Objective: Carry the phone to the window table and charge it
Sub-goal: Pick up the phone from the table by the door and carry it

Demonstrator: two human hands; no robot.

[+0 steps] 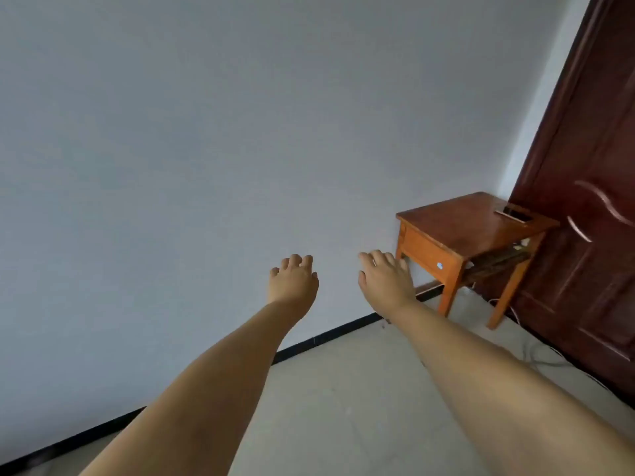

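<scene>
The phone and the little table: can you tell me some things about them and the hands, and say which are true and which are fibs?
1. The phone lies on top of the wooden table. True.
2. The right hand has the phone in its grip. False: it holds nothing and its fingers are spread.
3. The left hand is empty. True.
4. The table stands in the middle of the room. False: it stands in the corner, between the pale wall and the dark brown door.
5. The table has a drawer with a pale knob. True.
6. The phone lies at the table edge nearest the hands. False: it lies at the far edge, by the door.
</scene>
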